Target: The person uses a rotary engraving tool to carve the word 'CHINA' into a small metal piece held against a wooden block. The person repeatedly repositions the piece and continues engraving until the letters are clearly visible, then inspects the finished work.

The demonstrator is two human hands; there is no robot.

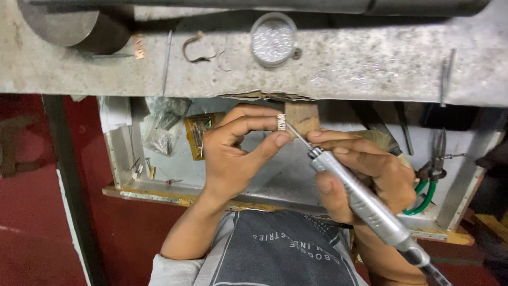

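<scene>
Ring (281, 122) pinched between thumb and forefinger of left hand (233, 153), braced against wooden bench peg (302, 117). Right hand (365, 175) wraps closed around rotary handpiece (365, 204), bur touching ring (contact point small, blurred). Risk: bur skating off band into thumb if pinch loosens.

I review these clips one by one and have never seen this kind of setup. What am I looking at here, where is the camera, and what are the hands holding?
One camera, worn on the person's head, looks down at their own bare hands. The left hand pinches a small silver ring against a wooden peg. The right hand grips a silver pen-shaped rotary tool, its thin tip at the ring. Below lies a metal catch tray with green-handled pliers. Above, on the worn grey bench top, sits a round clear-lidded container.
</scene>
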